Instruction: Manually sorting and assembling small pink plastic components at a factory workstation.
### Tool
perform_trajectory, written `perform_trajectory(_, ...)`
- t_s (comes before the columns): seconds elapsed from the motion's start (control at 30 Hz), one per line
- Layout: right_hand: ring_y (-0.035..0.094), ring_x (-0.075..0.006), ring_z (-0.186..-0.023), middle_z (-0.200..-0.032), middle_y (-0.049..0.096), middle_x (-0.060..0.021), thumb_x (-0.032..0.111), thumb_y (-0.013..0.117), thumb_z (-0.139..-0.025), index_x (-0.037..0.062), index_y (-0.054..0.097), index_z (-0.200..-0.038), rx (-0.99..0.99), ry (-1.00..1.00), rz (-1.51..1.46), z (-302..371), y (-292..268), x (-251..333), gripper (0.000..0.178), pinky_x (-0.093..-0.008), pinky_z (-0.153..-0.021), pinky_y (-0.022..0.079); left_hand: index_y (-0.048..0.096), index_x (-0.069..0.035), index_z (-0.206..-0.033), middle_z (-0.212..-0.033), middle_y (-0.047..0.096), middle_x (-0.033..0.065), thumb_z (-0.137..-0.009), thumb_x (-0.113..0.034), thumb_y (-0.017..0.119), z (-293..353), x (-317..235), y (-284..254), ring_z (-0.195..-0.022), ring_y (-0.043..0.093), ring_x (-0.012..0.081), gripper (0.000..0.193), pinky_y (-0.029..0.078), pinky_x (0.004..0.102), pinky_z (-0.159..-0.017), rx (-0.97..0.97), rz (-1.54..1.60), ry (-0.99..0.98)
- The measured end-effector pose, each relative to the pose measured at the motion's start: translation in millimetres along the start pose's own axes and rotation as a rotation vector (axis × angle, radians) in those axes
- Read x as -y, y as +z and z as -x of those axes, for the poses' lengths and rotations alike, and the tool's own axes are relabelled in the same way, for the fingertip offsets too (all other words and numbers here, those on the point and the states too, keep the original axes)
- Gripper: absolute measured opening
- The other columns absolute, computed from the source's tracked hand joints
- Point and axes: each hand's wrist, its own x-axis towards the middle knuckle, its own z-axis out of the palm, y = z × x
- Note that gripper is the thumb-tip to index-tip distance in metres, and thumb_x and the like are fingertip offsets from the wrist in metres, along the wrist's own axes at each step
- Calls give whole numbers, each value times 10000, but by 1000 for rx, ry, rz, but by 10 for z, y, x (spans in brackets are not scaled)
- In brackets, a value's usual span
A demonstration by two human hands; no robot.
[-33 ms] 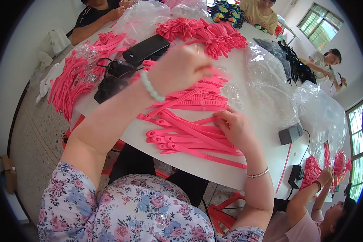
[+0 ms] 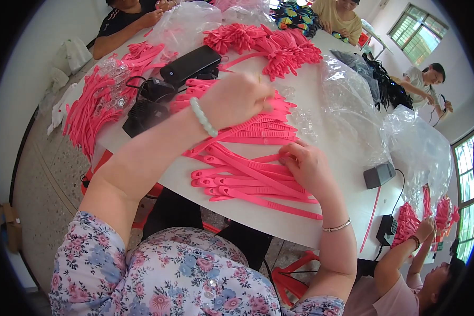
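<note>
My left hand [image 2: 239, 101], a little blurred, hovers over the upper layer of a pile of pink ridged straps [image 2: 258, 128]. Its fingers curl together; what they hold, if anything, is hidden. Closer to me on the right, my right hand [image 2: 306, 164] pinches the end of one pink strap [image 2: 271, 157] between thumb and fingers. Beneath that strap lies a lower group of pink straps [image 2: 247, 181], their slotted ends toward the left. Small clear plastic pieces [image 2: 304, 120] lie just right of the upper pile.
Left of the pile are a black box-shaped device [image 2: 192, 64], a black adapter, and pink straps with clear buckles [image 2: 108, 87]. Bundled pink straps [image 2: 287, 47] lie at the back. Clear plastic bags [image 2: 353, 110] and a grey device [image 2: 379, 175] are at right. Several people sit around the table.
My left hand has shifted slightly down toward the upper strap pile and is less smeared. My right hand keeps its pinch on the strap in the same place.
</note>
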Motion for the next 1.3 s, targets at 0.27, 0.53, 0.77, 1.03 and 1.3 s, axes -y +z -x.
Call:
perform_trajectory(0.27,532,-278,-789,-721,533,-94,34,633,-730,34,530,-764,-164,-168,151,29,-154,21,109,-328,-693,434,624,-16,-829,-760,621,141,-773,-204,650,7,-184,63,-701,594,295,198,478,371,-637,-204,260,-2)
perform_trajectory(0.53,595,-162,-709,-828,609,-93,-54,575,-783,-26,575,-900,-204,-11,-364,42,-243,46,121,-264,-624,474,619,23,-912,-683,614,99,-813,-101,619,92,-624,291,-597,593,150,160,470,276,-563,139,1050,-257)
perform_trajectory(0.77,618,-231,-716,-837,633,-120,82,551,-844,-35,616,-914,-279,381,-192,140,-543,-318,152,-293,-659,488,593,13,-1029,-767,614,78,-854,-15,550,148,-402,224,-615,578,120,182,478,239,-525,50,1549,-558)
perform_trajectory(1.03,567,-347,-848,-843,595,-186,57,528,-781,9,629,-830,-262,495,804,441,-515,-1299,122,-414,-757,455,589,17,-1017,-754,609,98,-871,-57,550,200,-265,-200,-582,585,168,168,480,266,-511,-305,1908,-359)
perform_trajectory(1.3,560,-357,-830,-819,568,-173,14,518,-748,1,607,-827,-206,599,673,356,-539,-1283,120,-415,-750,460,583,30,-1017,-732,607,99,-859,-38,561,222,-444,-513,-571,582,157,173,483,269,-504,-321,1892,-242)
